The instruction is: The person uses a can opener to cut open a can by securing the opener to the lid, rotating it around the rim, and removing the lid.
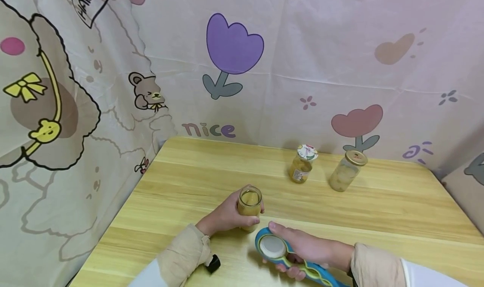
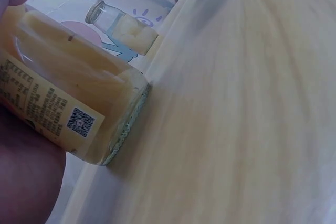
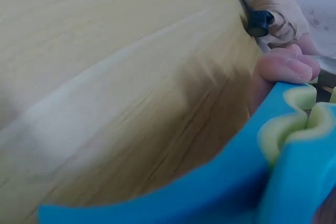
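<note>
My left hand [image 1: 224, 213] grips an uncapped glass jar [image 1: 249, 209], thumb across its front and fingers behind. Yellowish contents show through its open mouth, and the left wrist view reveals a printed label [image 2: 47, 103] with a square code. The jar's base is close over the tabletop. To its right, my right hand [image 1: 311, 247] holds a blue and yellow-green jar opener [image 1: 317, 273] by its wavy handles. A pale round lid [image 1: 273, 246] sits within the loop at the opener's head, just in front of the jar.
Farther back on the wooden table [image 1: 189, 169] stand a small jar with a patterned lid [image 1: 300, 165] and a taller gold-lidded jar [image 1: 344, 175]. A printed cloth [image 1: 302, 39] hangs behind the table. A black piece [image 1: 213, 264] sticks out at the left wrist wrap.
</note>
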A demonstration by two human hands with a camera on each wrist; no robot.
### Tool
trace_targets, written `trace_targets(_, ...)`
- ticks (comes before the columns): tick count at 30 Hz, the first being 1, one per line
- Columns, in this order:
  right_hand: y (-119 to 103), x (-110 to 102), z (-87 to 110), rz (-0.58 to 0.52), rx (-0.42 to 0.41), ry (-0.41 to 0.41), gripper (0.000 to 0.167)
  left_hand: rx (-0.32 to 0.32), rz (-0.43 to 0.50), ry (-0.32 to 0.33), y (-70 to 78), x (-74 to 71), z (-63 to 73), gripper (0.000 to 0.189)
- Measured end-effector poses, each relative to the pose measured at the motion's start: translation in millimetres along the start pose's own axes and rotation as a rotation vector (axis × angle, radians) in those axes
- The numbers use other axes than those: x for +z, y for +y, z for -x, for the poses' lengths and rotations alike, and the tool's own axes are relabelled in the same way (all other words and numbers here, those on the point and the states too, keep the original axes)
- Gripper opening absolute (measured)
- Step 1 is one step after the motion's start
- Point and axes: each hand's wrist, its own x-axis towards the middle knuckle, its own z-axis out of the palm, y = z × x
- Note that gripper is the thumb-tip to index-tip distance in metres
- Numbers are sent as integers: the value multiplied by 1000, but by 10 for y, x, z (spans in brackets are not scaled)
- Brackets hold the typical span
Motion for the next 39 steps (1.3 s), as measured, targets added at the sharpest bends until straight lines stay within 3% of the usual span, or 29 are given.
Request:
trace_targets(13,-25,77,-197,63,42,-172,86,4,-3,-12,-17,-17,13,37)
trace_targets(22,-65,51,-295,83,105,-172,80,5,-4,-9,-15,-13,9,38)
trace_targets(32,-69,54,-404,82,146,-234,89,5,3,-10,-8,-12,-1,38)
trace_targets(39,-65,62,-481,80,200,-247,80,2,10,-14,-17,-15,-3,39)
